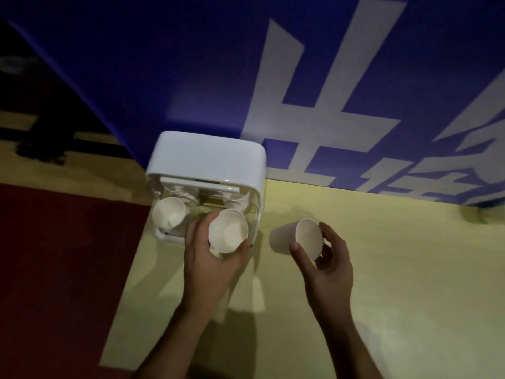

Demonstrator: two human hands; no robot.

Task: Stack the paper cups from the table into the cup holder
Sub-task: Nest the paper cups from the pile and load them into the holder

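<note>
A white box-shaped cup holder (pixel 207 157) stands at the table's back left, its open front facing me. A stack of paper cups (pixel 169 216) leans out of its left slot. My left hand (pixel 210 258) grips a second stack of white paper cups (pixel 229 233) at the holder's right slot, thumb and fingers curled around the rim. To the right, my right hand (pixel 323 262) holds a single white paper cup (pixel 296 236), tilted on its side with the mouth toward me, above the tabletop.
The pale yellow table (pixel 382 283) ends at its left edge next to the holder, with a dark red floor (pixel 60 255) below. A blue banner with large white characters (pixel 314 77) rises behind the table. A dim object (pixel 489 214) sits at the far right.
</note>
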